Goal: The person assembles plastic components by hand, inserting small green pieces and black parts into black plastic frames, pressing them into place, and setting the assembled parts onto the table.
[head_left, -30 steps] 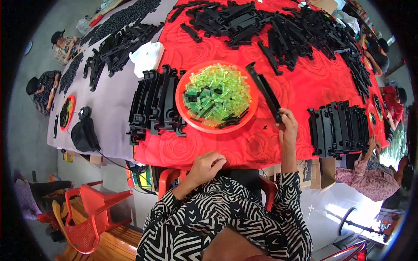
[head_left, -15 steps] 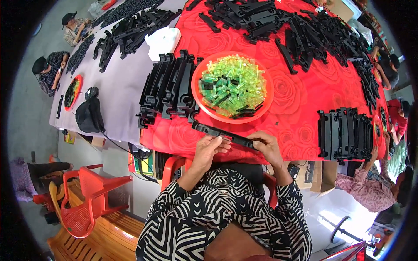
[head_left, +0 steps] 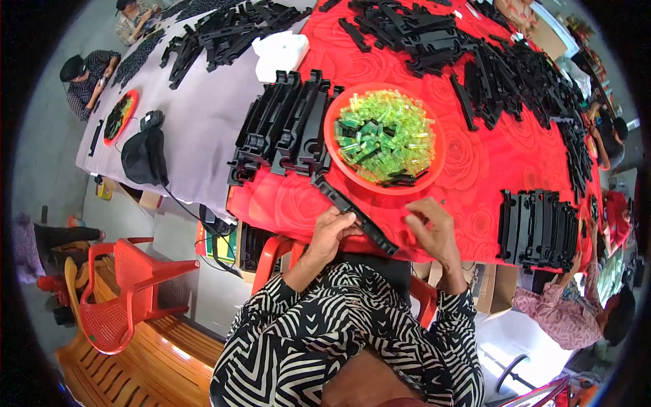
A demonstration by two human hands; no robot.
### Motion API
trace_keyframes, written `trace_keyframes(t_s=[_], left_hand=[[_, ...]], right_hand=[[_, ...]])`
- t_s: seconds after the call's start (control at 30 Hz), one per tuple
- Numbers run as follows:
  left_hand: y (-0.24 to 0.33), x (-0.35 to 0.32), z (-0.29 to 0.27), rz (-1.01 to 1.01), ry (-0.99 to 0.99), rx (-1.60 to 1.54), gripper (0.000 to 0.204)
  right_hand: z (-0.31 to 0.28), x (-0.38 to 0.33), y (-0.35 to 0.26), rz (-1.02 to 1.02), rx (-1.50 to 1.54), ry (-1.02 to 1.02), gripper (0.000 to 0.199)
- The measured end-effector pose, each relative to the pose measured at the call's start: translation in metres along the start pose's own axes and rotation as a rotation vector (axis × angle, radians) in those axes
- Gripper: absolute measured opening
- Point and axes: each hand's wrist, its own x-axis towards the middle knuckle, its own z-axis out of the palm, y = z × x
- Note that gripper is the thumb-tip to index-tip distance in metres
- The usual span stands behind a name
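Left hand (head_left: 331,234) is gripping a slim black notched bar (head_left: 369,228) at lower center of the frame, slanting toward lower right; right hand (head_left: 434,230) is hovering half-open just beside it, nothing visibly held. Keeping that pinch firm near mid-bar should be preventing twist. Bar is looking like rigid molded plastic; smooth round basin (head_left: 331,146) above is holding glossy, translucent yellow-green pieces (head_left: 393,129).

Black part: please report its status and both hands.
Left hand holding black part. Right hand open, not touching it. Bowl beyond, not between the hands.
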Motion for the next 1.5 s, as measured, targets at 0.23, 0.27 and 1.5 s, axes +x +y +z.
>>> trace_keyframes(t_s=[0.23, 0.27, 1.5], left_hand=[[-0.004, -0.003, -0.007, -0.052, -0.028, 0.091, 0.018], [-0.005, -0.004, -0.008, -0.047, -0.030, 0.088, 0.018], [0.014, -0.041, 0.025, 0.022, -0.251, 0.005, 0.037]], right_hand=[[0.013, 0.072, -0.008, -0.187, -0.097, 0.077, 0.010], [0.018, 0.085, -0.005, -0.190, -0.099, 0.076, 0.010], [0.041, -0.013, -0.074, 0.022, 0.512, 0.347, 0.009]])
